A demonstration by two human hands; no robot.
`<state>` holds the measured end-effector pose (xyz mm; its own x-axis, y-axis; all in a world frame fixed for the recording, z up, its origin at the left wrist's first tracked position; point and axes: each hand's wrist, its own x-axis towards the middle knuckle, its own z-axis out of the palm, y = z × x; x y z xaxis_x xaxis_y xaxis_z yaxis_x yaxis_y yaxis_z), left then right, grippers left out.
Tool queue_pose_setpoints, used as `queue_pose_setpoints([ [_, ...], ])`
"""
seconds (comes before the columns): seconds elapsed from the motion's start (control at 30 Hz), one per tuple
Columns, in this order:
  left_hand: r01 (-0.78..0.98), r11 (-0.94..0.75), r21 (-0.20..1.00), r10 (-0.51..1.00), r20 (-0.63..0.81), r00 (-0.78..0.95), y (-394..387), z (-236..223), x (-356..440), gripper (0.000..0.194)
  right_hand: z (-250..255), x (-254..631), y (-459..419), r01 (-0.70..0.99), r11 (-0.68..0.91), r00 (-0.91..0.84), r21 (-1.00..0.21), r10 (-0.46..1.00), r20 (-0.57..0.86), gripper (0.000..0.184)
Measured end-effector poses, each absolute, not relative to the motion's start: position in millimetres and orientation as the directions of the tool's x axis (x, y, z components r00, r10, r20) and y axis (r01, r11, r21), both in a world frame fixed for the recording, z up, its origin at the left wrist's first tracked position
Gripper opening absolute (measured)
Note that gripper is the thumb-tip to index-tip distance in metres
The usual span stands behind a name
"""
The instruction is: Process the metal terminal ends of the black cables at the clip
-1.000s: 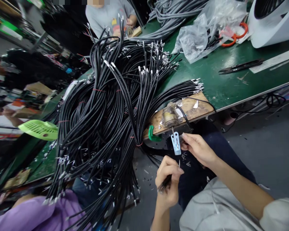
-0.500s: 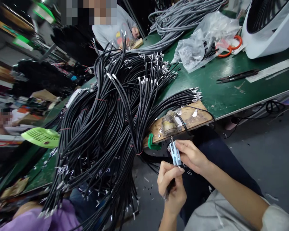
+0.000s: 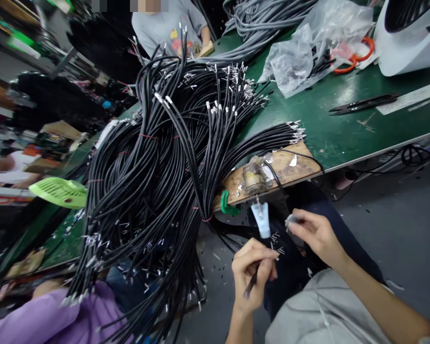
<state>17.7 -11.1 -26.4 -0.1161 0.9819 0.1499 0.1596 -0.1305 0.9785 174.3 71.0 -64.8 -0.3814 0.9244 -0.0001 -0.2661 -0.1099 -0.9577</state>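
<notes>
My left hand [image 3: 252, 270] is closed around a short stretch of black cable [image 3: 251, 285]; thin wire tips stick out past its fingertips. Just above those fingers is a light blue plastic clip [image 3: 262, 220], fixed to the shaft of a small grimy motor [image 3: 253, 177]. To the right of the clip, my right hand [image 3: 318, 235] pinches a small grey tuft [image 3: 292, 220], whose kind I cannot make out. Thin wires [image 3: 280, 244] lie on the dark trousers between the two hands.
The motor sits on a wooden board [image 3: 301, 165] with a green clamp [image 3: 228, 204]. Bundled black cables [image 3: 172, 167] cover much of the green table [image 3: 347, 138]. Snips [image 3: 365, 103], orange-handled scissors [image 3: 354, 61], a plastic bag [image 3: 290, 67] and a white fan [image 3: 401, 52] lie beyond. Other people sit nearby.
My right hand has let go of the blue clip and moved right with a grey tuft in its fingers. My left hand has dropped slightly away from the clip, still holding the cable.
</notes>
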Motion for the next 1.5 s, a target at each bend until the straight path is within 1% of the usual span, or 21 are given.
queue_pose_setpoints([
  [0.03,0.135,-0.044,0.990,0.995,0.055,-0.081,-8.8,-24.7,17.0,0.017,-54.1,175.5,66.8,-0.190,0.053,-0.421,-0.980,0.897,0.130,0.015],
  [0.1,0.163,0.073,0.984,0.996,-0.065,-0.057,-3.9,-21.2,15.9,0.009,-35.0,172.8,58.9,-0.086,0.355,-0.531,-0.931,0.774,0.344,0.015],
  [0.17,0.177,0.120,0.977,0.991,-0.107,-0.081,-1.4,-18.9,14.5,0.006,-23.8,166.1,53.8,-0.042,0.512,-0.555,-0.858,0.702,0.446,0.008],
  [0.23,0.130,0.120,0.984,0.988,-0.104,-0.118,-2.6,-18.7,12.4,0.005,-22.0,159.2,52.8,-0.037,0.531,-0.483,-0.847,0.732,0.480,0.004],
  [0.3,0.075,0.098,0.992,0.984,-0.085,-0.156,-6.9,-20.3,10.2,0.005,-26.4,155.0,54.9,-0.058,0.489,-0.416,-0.870,0.781,0.467,0.005],
  [0.43,0.086,0.052,0.995,0.974,-0.031,-0.226,-15.7,-25.1,10.2,0.006,-34.7,154.2,57.6,-0.076,0.460,-0.387,-0.885,0.804,0.451,0.007],
  [0.57,0.162,0.034,0.986,0.962,0.012,-0.274,-18.3,-25.1,15.5,0.003,-32.4,153.1,55.2,-0.075,0.463,-0.349,-0.883,0.817,0.458,0.004],
  [0.67,0.292,0.039,0.956,0.957,0.049,-0.287,-17.3,-21.3,18.3,0.007,-31.4,148.9,53.9,0.010,0.502,-0.293,-0.865,0.829,0.477,0.015],
  [0.77,0.425,0.062,0.903,0.968,0.050,-0.247,-15.6,-17.1,20.2,0.013,-34.9,144.1,53.1,0.137,0.590,-0.282,-0.796,0.793,0.540,0.026],
  [0.87,0.422,0.106,0.900,0.967,0.007,-0.256,-15.2,-16.8,23.4,0.019,-39.5,141.2,51.0,0.150,0.635,-0.246,-0.758,0.766,0.594,0.025],
  [0.93,0.377,0.142,0.915,0.952,-0.022,-0.306,-16.0,-18.9,26.0,0.018,-41.9,140.2,48.8,0.040,0.577,-0.201,-0.816,0.804,0.559,0.019],
  [0.97,0.354,0.157,0.922,0.943,-0.033,-0.332,-16.4,-20.3,27.0,0.018,-43.0,139.6,47.9,-0.043,0.515,-0.190,-0.856,0.837,0.513,0.017],
  [1.03,0.314,0.175,0.933,0.928,-0.050,-0.369,-16.8,-22.6,28.0,0.020,-45.8,137.9,46.7,-0.220,0.344,-0.203,-0.913,0.899,0.387,0.019],
  [1.1,0.282,0.180,0.942,0.924,-0.064,-0.378,-16.1,-23.3,27.8,0.022,-49.7,135.3,46.8,-0.362,0.160,-0.241,-0.918,0.936,0.258,0.022],
  [1.17,0.275,0.183,0.944,0.930,-0.075,-0.359,-14.5,-21.9,26.6,0.025,-54.1,132.4,47.9,-0.470,-0.008,-0.289,-0.883,0.946,0.146,0.023],
  [1.23,0.287,0.182,0.940,0.942,-0.083,-0.325,-12.4,-19.3,24.6,0.027,-57.6,130.3,49.7,-0.555,-0.189,-0.371,-0.810,0.928,0.037,0.021],
  [1.3,0.301,0.182,0.936,0.953,-0.093,-0.288,-10.5,-17.4,21.6,0.028,-59.3,130.0,51.8,-0.588,-0.359,-0.478,-0.725,0.877,-0.046,0.019],
  [1.33,0.302,0.185,0.935,0.959,-0.105,-0.263,-9.7,-17.1,19.8,0.029,-59.6,130.8,52.9,-0.581,-0.403,-0.511,-0.707,0.857,-0.068,0.019],
  [1.4,0.277,0.194,0.941,0.969,-0.140,-0.205,-8.0,-18.5,16.1,0.031,-59.4,134.0,55.0,-0.527,-0.375,-0.513,-0.763,0.856,-0.066,0.019],
  [1.43,0.251,0.198,0.948,0.971,-0.155,-0.180,-7.2,-19.9,14.6,0.032,-59.0,136.5,55.9,-0.481,-0.305,-0.477,-0.822,0.878,-0.047,0.018],
  [1.5,0.206,0.178,0.962,0.973,-0.141,-0.183,-5.7,-23.2,13.3,0.029,-57.4,143.1,57.3,-0.338,-0.109,-0.320,-0.935,0.948,0.005,0.013],
])
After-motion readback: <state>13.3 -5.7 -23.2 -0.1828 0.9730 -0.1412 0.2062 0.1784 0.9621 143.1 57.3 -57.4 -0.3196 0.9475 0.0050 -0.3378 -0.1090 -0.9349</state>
